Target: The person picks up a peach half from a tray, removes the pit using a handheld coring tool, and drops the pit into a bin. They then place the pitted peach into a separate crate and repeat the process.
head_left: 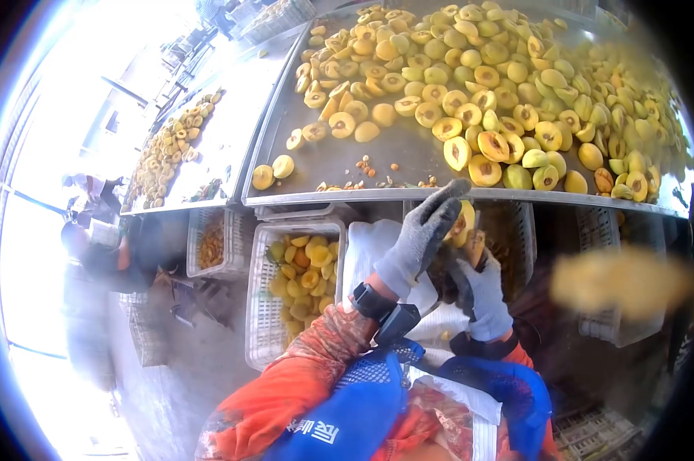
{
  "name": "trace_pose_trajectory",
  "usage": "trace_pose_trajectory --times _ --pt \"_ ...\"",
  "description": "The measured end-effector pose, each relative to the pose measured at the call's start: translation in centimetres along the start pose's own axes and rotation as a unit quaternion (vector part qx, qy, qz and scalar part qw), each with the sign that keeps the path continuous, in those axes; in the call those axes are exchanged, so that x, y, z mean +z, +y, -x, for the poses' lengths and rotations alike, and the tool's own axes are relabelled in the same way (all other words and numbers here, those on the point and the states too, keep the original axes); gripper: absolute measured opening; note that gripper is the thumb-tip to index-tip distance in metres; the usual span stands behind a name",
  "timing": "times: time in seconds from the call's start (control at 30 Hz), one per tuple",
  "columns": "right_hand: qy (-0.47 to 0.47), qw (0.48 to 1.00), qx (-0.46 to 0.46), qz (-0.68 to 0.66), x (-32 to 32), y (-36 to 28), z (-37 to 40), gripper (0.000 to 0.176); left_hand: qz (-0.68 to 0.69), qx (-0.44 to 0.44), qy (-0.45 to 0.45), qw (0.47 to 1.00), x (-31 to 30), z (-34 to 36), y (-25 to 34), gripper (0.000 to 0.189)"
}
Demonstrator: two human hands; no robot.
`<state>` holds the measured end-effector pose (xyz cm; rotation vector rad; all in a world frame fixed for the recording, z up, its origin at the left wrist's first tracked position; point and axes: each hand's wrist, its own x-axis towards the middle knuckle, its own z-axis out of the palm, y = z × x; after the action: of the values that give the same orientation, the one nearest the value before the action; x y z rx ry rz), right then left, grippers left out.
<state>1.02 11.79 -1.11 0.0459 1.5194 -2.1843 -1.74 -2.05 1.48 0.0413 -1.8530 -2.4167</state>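
My left hand (431,230), in a grey glove with dark fingers, reaches up to the table's edge with its fingers stretched out. A cut yellow peach half (462,223) is beside those fingers, between my two hands; whether the left hand touches it cannot be made out. Just below, my right hand (481,292), gloved likewise, is closed around a brown, wooden-looking handle (476,247). Any blade or tip on it is hidden. Many halved peaches (485,146), some with pits or reddish hollows, lie heaped on the metal table (324,165) beyond.
A white crate (256,323) of peach halves stands below the table on the left. Another crate (527,238) is under the edge behind my right hand. Loose pits (366,165) lie near the table rim. A blurred yellowish blob (623,280) covers the right side. Another person (109,246) is at far left.
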Motion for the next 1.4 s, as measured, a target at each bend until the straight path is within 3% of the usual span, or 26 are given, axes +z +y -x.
trace_pose_trajectory --times 0.07,0.1,0.17,0.2,0.27,0.3,0.33,0.37,0.43,0.57,0.67,0.77,0.87,0.97,1.07,1.17,1.27,1.37,1.4 --pt "0.055 0.988 -0.106 0.094 -1.2 -0.3 -1.0 0.030 0.026 -0.057 -0.027 0.998 -0.3 0.5 0.1 0.044" --pt "0.056 0.957 -0.186 0.214 -1.9 -0.5 -1.3 0.032 -0.013 -0.050 -0.025 0.998 -0.2 0.6 0.1 0.044" --pt "0.048 0.878 -0.297 0.371 -2.5 0.0 -2.4 0.033 -0.167 0.076 -0.113 0.977 -2.3 -0.3 -1.1 0.044" --pt "0.045 0.825 -0.340 0.450 -3.2 0.2 -2.5 0.034 -0.145 0.051 -0.107 0.982 -2.8 -0.3 -2.0 0.039" --pt "0.089 0.826 -0.315 0.460 -2.7 -0.2 -1.7 0.033 0.125 -0.145 -0.027 0.981 -3.6 -0.6 -2.9 0.032" --pt "0.101 0.846 -0.301 0.429 -2.5 -0.3 -1.2 0.032 0.209 -0.190 0.005 0.959 -3.9 -0.8 -3.3 0.029" --pt "0.113 0.865 -0.293 0.392 -2.0 -0.3 -1.0 0.030 0.166 -0.133 -0.004 0.977 -4.0 -0.7 -3.5 0.036" --pt "0.110 0.897 -0.244 0.351 -1.4 -0.3 -0.6 0.030 0.250 -0.164 0.009 0.954 -3.7 -0.8 -3.0 0.034" --pt "0.082 0.892 -0.203 0.395 -1.2 1.2 -0.5 0.030 0.268 -0.148 0.012 0.952 -4.2 -1.0 -3.6 0.037" --pt "0.073 0.893 -0.146 0.419 -0.8 2.0 -0.8 0.030 0.119 -0.082 -0.003 0.990 -2.3 0.3 -2.4 0.039" --pt "0.086 0.890 -0.167 0.414 -0.9 2.9 -1.0 0.029 0.007 -0.027 -0.011 1.000 -1.1 0.7 -2.2 0.040" --pt "0.095 0.883 -0.185 0.421 -0.7 3.1 -0.8 0.027 0.188 -0.114 0.002 0.976 -0.4 0.7 -1.8 0.041" --pt "0.100 0.901 -0.159 0.392 -0.4 3.7 -0.7 0.026 0.119 -0.075 0.021 0.990 0.7 1.2 -1.3 0.039" --pt "0.059 0.919 -0.198 0.336 -0.7 5.0 -0.8 0.028 -0.165 0.046 0.003 0.985 1.2 2.1 -0.6 0.034" --pt "-0.011 0.948 -0.131 0.290 -0.8 3.7 -0.1 0.025 -0.158 -0.006 0.050 0.986 2.0 2.6 -0.4 0.031" --pt "-0.102 0.985 0.104 0.088 -0.5 0.3 1.3 0.020 -0.210 0.044 0.094 0.972 2.9 2.8 -0.4 0.033" --pt "-0.132 0.980 0.146 0.022 -1.0 -0.2 1.6 0.015 -0.239 0.077 0.076 0.965 3.0 3.2 -0.6 0.035" --pt "-0.182 0.968 0.158 0.071 -2.9 -0.7 1.6 0.013 -0.103 -0.081 -0.035 0.991 1.4 2.3 -0.4 0.037" --pt "-0.176 0.971 0.161 0.015 -2.6 -0.6 1.8 0.012 -0.090 -0.096 -0.011 0.991 1.7 2.3 -0.2 0.037"
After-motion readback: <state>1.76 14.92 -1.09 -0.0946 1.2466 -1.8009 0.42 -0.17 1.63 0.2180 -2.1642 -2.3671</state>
